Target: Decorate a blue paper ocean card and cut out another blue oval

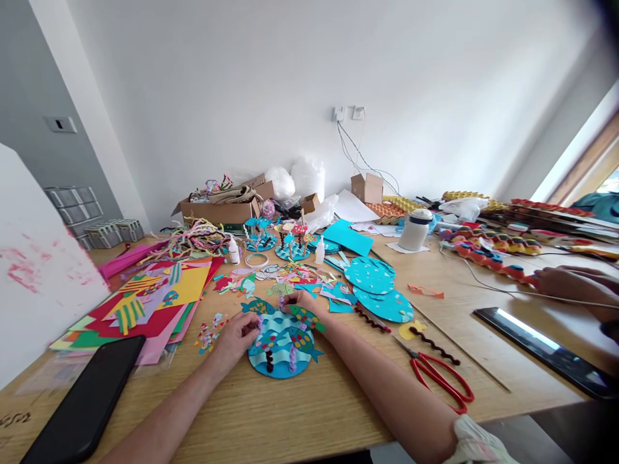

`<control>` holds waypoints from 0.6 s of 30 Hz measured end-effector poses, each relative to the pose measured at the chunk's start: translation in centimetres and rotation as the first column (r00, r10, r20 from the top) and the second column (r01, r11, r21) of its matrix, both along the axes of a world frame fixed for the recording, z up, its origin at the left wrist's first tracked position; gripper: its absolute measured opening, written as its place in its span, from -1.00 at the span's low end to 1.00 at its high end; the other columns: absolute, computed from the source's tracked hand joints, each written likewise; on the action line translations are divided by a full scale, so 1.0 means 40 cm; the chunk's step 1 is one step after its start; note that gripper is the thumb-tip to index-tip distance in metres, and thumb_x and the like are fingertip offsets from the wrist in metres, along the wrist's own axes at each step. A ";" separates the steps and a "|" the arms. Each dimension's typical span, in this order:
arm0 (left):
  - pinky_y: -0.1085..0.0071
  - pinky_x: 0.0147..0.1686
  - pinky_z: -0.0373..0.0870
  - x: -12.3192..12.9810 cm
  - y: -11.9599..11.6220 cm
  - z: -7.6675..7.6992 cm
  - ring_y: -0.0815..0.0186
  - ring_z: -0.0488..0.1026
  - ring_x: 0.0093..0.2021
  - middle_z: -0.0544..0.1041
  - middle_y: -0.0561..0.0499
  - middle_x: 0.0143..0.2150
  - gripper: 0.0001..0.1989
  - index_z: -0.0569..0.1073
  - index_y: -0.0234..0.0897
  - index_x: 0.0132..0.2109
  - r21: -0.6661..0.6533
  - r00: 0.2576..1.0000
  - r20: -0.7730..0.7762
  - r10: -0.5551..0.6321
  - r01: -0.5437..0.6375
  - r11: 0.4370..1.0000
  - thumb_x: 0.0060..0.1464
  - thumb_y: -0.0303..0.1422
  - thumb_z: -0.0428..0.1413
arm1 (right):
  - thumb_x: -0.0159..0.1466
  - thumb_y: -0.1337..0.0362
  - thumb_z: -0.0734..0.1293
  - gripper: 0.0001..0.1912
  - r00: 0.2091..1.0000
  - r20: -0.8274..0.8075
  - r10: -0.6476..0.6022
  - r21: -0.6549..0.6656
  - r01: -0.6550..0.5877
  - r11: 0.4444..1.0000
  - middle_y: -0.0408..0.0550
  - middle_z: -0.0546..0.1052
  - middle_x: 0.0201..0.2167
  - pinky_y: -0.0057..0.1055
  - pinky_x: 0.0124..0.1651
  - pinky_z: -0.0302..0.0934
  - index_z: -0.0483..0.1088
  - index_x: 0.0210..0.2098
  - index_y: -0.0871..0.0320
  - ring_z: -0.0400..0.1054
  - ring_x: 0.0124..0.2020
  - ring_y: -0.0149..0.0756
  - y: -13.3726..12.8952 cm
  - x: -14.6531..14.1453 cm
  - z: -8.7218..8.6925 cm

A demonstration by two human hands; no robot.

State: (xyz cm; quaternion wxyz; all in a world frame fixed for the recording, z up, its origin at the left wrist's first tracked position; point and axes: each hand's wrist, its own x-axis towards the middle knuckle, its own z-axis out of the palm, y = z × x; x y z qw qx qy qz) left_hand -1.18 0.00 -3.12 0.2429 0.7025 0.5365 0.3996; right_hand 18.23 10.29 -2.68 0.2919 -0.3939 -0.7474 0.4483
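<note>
Fish craft stands near the table's front edge in the head view, between both hands. The left hand pinches a lilac curl in narrow fingers; the right hand reaches its back, though I cannot tell whether those fingers grip. Red scissors lie nearer the right edge.

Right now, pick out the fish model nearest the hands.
The front model, with the left hand and right hand on it; the left rear model and right rear model stand farther off, untouched.
</note>
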 end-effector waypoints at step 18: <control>0.43 -0.42 0.22 0.001 -0.003 0.002 0.30 0.29 -0.43 0.32 0.08 -0.48 -0.92 0.40 -0.25 -0.46 -0.004 1.000 0.022 -0.018 0.018 1.000 -0.09 -0.37 0.04 | -0.07 0.34 0.34 -0.94 1.000 0.018 -0.005 0.037 0.004 0.999 -0.18 0.45 -0.60 -0.52 -0.45 0.13 0.46 -0.57 0.20 0.30 -0.49 -0.36 -0.004 0.002 0.000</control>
